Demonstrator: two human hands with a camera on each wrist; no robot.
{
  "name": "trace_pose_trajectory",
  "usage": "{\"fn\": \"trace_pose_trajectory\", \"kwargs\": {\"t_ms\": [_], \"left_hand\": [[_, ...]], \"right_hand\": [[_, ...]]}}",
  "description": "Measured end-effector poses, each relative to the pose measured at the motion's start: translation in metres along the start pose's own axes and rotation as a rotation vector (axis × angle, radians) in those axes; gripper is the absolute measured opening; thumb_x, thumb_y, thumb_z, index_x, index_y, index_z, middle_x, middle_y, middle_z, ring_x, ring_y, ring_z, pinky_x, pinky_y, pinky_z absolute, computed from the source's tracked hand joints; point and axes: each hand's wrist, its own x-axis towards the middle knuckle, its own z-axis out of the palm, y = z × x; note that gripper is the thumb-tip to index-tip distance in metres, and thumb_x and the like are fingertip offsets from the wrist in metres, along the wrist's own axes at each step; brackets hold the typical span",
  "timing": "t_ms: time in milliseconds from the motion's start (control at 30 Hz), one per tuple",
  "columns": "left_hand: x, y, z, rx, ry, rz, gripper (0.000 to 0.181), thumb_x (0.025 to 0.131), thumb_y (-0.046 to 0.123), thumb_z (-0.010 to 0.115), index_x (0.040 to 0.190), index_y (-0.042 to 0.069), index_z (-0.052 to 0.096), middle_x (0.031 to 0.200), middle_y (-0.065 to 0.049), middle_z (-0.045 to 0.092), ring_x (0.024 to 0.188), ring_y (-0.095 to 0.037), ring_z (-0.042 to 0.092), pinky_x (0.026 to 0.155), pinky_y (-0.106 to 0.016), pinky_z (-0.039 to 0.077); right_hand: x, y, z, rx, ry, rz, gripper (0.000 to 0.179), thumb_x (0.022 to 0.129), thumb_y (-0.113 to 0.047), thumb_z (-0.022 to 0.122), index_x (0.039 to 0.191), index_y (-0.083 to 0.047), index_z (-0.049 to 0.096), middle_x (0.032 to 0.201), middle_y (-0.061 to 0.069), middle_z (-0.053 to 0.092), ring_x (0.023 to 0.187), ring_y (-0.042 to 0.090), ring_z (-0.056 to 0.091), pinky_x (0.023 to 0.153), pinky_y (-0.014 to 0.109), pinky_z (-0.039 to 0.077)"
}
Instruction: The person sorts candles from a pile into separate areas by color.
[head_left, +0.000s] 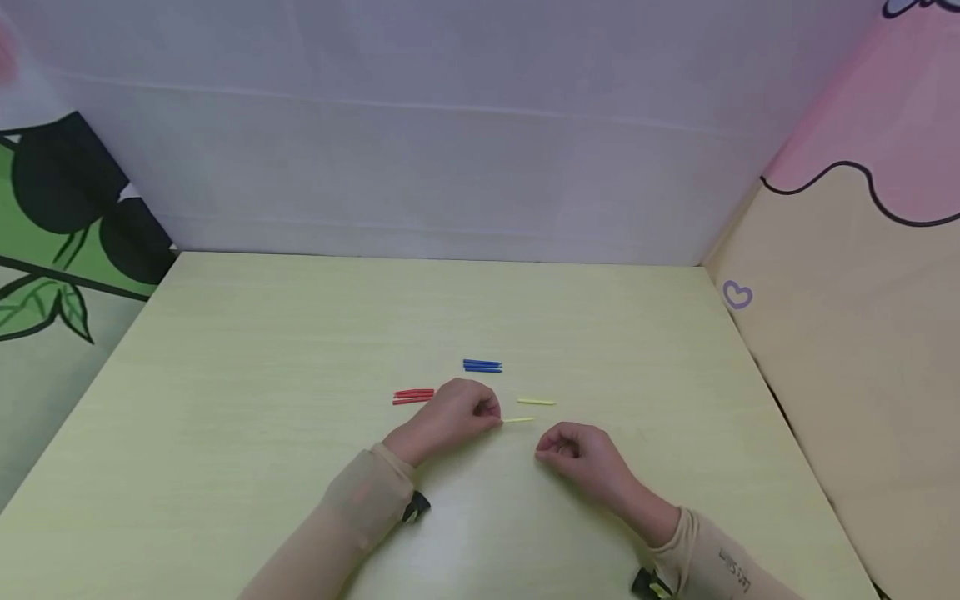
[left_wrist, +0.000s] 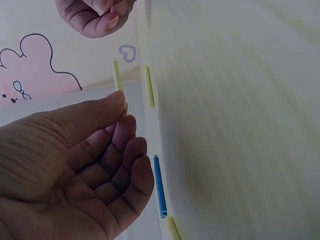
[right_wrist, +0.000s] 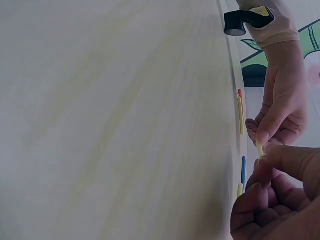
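Observation:
My left hand point(head_left: 455, 417) pinches one end of a thin yellow stick point(head_left: 519, 420) between thumb and forefinger. The stick's free end points toward my right hand point(head_left: 581, 460), whose fingers are curled with thumb and forefinger tips together; nothing shows between them. In the right wrist view the held stick point(right_wrist: 259, 148) overlaps the right fingertips. Beyond the hands lies another yellow stick point(head_left: 537, 402). Several blue sticks point(head_left: 482, 366) lie side by side farther back. Left of my left hand are several red sticks point(head_left: 413, 396), partly covered by it. A further yellow stick point(left_wrist: 173, 229) shows in the left wrist view.
All the loose sticks lie on a pale wood-look table point(head_left: 247, 350). A plain light cloth wall point(head_left: 420, 167) rises at its back edge, and printed panels point(head_left: 840, 292) flank it. Each wrist carries a small black device point(head_left: 416, 506).

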Motion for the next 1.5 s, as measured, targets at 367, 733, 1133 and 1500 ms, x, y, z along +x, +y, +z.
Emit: {"fn": "trace_pose_trajectory", "kwargs": {"t_ms": [367,733,1133,1500], "left_hand": [[0.012,0.005,0.006,0.048,0.018,0.037,0.01,0.086,0.015,0.074,0.078,0.015,0.069,0.072,0.009,0.06,0.069,-0.009,0.052,0.068,-0.026,0.046],[0.017,0.01,0.008,0.11,0.03,0.036,0.01,0.086,0.016,0.075,0.079,0.014,0.068,0.071,0.008,0.058,0.068,-0.009,0.052,0.066,-0.026,0.045],[0.024,0.016,0.01,0.188,0.028,0.039,0.011,0.087,0.016,0.074,0.078,0.014,0.067,0.071,0.007,0.057,0.069,-0.01,0.051,0.066,-0.025,0.044],[0.032,0.02,0.011,0.226,0.021,0.031,0.012,0.088,0.017,0.073,0.078,0.014,0.067,0.073,0.007,0.057,0.071,-0.01,0.051,0.068,-0.025,0.044]], "right_hand": [[-0.001,-0.002,0.001,0.0,-0.018,-0.018,0.004,0.086,-0.009,0.073,0.087,-0.007,0.069,0.073,-0.004,0.062,0.063,0.008,0.053,0.059,0.022,0.045],[-0.003,-0.005,0.004,0.023,-0.046,-0.029,0.004,0.086,-0.009,0.073,0.087,-0.006,0.069,0.072,-0.003,0.062,0.061,0.007,0.052,0.057,0.021,0.044],[-0.003,-0.005,0.006,0.011,-0.067,-0.02,0.006,0.087,-0.011,0.073,0.087,-0.006,0.069,0.074,-0.005,0.063,0.063,0.008,0.054,0.059,0.022,0.046],[-0.004,-0.004,0.006,0.022,-0.066,-0.037,0.005,0.087,-0.01,0.072,0.087,-0.006,0.069,0.074,-0.004,0.063,0.063,0.007,0.055,0.06,0.022,0.047]]}}
